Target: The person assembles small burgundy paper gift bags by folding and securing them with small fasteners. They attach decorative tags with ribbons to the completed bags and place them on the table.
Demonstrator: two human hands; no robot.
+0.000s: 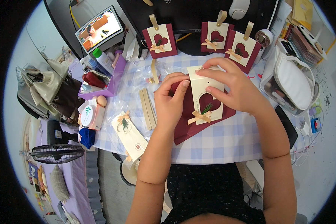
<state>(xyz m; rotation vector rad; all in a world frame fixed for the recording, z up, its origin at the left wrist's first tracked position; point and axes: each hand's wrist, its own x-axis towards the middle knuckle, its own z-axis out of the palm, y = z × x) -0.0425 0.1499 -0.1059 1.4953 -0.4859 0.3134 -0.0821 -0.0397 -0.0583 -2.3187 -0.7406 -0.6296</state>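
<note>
A dark red paper gift bag (186,127) lies flat on the table before me. Over it sits a cream card sleeve (195,92) with a heart-shaped cutout, printed writing, a peach ribbon bow (199,117) and a green sprig. My left hand (170,98) pinches at the upper left edge of bag and sleeve; exactly what its fingertips grip is partly hidden. The fingers and thumb of my right hand (232,86) hold the sleeve's upper part, near its folded top and a small punched hole.
Finished-looking bags (172,39) with gold ribbon handles stand at the back. Left lie a loose ribbon (154,71), beige strips (147,109) and wrapped cream sleeves (130,135). A purple box (117,75) and tablet (99,30) stand farther left; a white pouch (292,81) and phone (287,126) lie right.
</note>
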